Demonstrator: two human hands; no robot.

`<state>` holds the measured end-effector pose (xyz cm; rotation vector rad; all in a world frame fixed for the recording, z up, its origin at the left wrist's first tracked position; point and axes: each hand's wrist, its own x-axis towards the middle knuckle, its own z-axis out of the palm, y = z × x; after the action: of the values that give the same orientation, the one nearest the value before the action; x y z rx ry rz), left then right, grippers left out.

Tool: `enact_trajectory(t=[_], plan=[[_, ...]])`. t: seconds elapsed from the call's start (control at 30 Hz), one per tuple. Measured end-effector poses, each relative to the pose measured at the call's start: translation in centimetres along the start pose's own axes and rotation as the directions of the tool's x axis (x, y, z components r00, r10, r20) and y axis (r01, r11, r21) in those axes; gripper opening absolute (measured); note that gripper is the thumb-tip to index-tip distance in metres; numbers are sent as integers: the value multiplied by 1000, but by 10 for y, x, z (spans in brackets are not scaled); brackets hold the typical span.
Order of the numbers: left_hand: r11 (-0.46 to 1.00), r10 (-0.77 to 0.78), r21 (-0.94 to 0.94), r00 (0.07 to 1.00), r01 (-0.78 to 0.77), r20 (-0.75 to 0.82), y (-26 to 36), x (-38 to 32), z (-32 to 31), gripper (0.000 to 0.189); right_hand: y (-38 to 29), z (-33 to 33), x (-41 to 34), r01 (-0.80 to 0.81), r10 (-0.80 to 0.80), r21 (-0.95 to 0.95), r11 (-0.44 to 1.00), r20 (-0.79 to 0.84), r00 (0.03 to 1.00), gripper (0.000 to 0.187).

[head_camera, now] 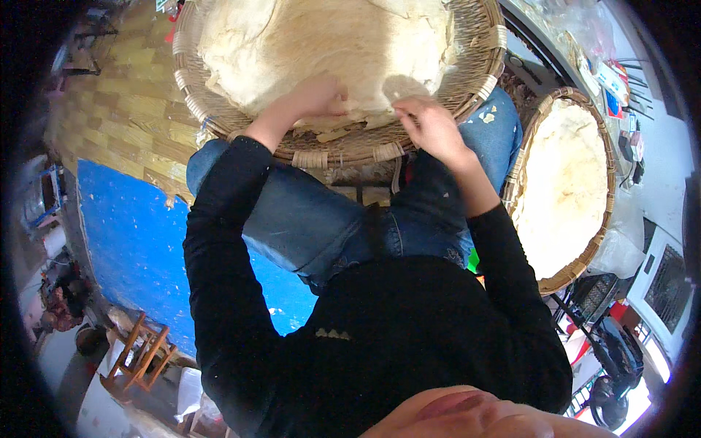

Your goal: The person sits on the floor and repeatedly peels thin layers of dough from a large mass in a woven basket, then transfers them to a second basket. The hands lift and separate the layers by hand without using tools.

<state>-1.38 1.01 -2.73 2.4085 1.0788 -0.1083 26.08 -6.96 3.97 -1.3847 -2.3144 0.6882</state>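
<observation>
A broad, pale sheet of layered material (323, 38) with ragged edges lies in a round woven basket tray (471, 71) over my knees. My left hand (323, 96) is over the near part of the sheet, its fingers curled; whether they pinch anything is hidden. At the near right edge of the sheet is my right hand (430, 123), thumb and fingers bent close together, with its shadow falling on the pale surface beside it. Torn, browned pieces (339, 131) hang along the sheet's near edge between the two hands.
A second woven tray (605, 191) with a similar pale sheet (564, 191) stands to my right. Pale flakes (487, 116) stick to my jeans (317, 219). A blue mat (137, 235) and a wood-patterned floor (131, 104) lie to the left. A wooden stool (143, 353) is behind on the left.
</observation>
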Motion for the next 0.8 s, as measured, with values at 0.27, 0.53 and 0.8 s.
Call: enact_trajectory(t=[0.27,0.53,0.8], plan=[[978,65,198,998,-61,-13,26,3,-3,35,-18,59,29,41,2,-152,987,272,962,24],[973,-75,-218,997,78,20,3,22,7,15,-21,57,26,-3,84,-230,973,343,936,28],[954,-1,-297,994,-32,-108,-16,27,22,17,-18,80,36,-56,149,-263,963,351,924,41]])
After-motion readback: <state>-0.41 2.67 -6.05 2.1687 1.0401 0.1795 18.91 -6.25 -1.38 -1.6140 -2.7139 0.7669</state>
